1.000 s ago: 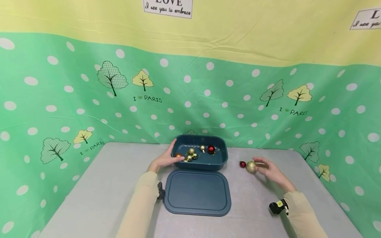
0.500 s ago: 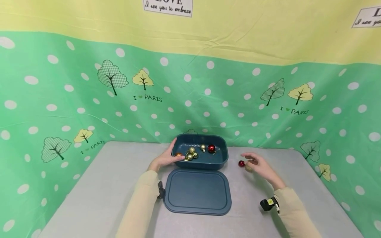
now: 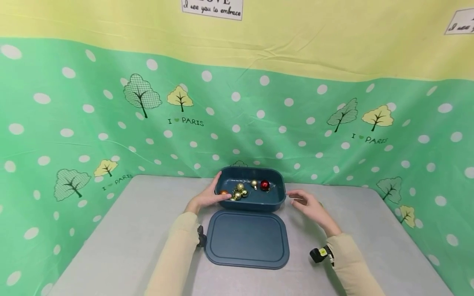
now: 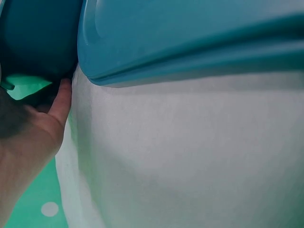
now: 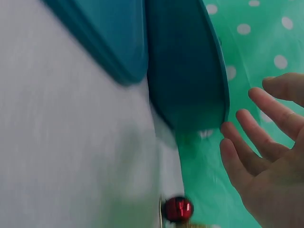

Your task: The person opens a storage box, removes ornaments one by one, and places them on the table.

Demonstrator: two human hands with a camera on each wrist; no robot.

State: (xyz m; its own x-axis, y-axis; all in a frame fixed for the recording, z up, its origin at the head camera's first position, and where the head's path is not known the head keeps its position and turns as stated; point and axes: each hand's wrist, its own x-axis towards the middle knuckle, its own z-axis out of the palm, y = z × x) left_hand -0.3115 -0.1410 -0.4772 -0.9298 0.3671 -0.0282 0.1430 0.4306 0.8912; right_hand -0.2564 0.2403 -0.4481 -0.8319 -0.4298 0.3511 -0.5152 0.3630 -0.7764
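"Where is the blue box [image 3: 264, 205]?"

"On the bench [image 3: 122, 246], its long side going from left to right, with baubles [image 3: 264, 185] inside. The left hand [image 3: 207, 197] grips its left end, the thumb over the rim."

"And the right hand [image 3: 312, 209]?"

"Just beside the other end — the box lies to the left of its fingers, which are apart and hold nothing. If they touch it, I cannot tell."

"Any writing?"

"On the curtain [image 3: 259, 121]: 'I see you to embrace', also 'PARIS'."
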